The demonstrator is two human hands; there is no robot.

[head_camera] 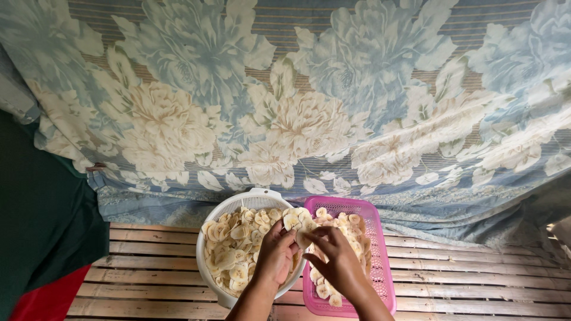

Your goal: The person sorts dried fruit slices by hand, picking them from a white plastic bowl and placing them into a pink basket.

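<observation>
A round white colander [215, 221] full of pale banana slices [233, 246] sits on a slatted wooden platform. Touching its right side is a pink rectangular basket [380, 249] that also holds slices. My left hand [275, 252] hovers over the colander's right part, fingers pinched on a slice. My right hand [336, 260] is over the pink basket, its fingertips meeting the left hand's on the same pale slice [304, 235] between the two containers.
The wooden slat platform [148, 267] stretches left and right of the containers. A large floral cloth in blue and cream [297, 101] hangs behind. Dark green fabric [41, 214] with a red patch [50, 300] lies at the left.
</observation>
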